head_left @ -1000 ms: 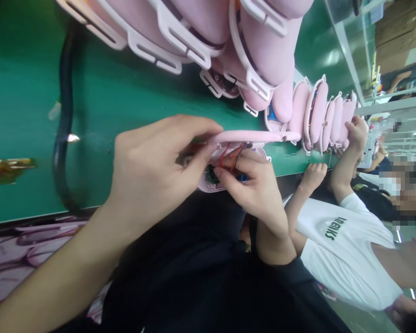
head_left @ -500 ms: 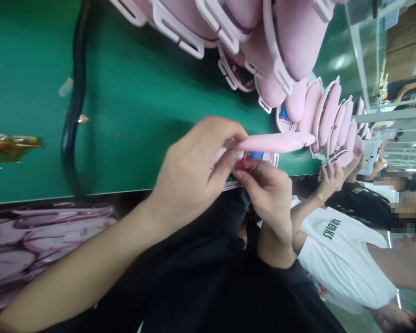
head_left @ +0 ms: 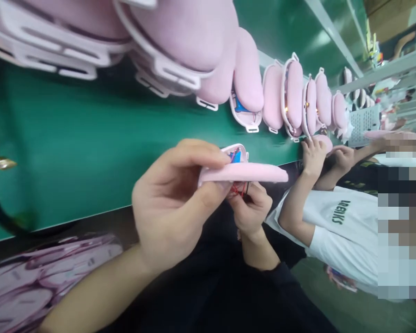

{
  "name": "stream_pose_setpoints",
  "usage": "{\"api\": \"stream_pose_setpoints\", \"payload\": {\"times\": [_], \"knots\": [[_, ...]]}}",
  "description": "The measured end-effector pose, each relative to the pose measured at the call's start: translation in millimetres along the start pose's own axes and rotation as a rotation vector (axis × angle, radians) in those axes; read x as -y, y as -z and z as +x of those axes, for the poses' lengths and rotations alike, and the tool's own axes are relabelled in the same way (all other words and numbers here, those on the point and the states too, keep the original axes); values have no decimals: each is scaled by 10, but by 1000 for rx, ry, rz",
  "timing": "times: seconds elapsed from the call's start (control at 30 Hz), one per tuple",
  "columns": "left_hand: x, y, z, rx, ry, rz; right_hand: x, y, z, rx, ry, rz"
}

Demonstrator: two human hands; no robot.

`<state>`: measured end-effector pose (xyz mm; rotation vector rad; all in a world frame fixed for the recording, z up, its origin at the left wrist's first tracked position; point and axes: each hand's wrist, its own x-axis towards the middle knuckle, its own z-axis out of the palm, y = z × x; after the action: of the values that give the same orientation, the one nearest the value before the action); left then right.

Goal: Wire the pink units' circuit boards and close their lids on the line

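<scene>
Left hand: fingers clamped, thumb opposed, on the end of the pink padded shell; right hand: fingers curled beside the red wires under the shell; fingertips partly hidden, so their spacing and any grip cannot be told. The shell lies before the person's dark garment, near the edge of the green table; an open housing with a blue component shows just behind it. Larger in view, a group of pink units sits at upper left; a row of similar units continues rightward; a co-worker's hand is near that row.
</scene>
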<state>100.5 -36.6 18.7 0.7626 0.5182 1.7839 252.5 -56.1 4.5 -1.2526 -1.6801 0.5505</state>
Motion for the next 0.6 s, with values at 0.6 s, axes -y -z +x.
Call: {"api": "stream_pose_setpoints", "payload": {"times": [0.6], "knots": [[-167,-744,-230,-98,157,274,-42,489,-48,14,-292,414]]}}
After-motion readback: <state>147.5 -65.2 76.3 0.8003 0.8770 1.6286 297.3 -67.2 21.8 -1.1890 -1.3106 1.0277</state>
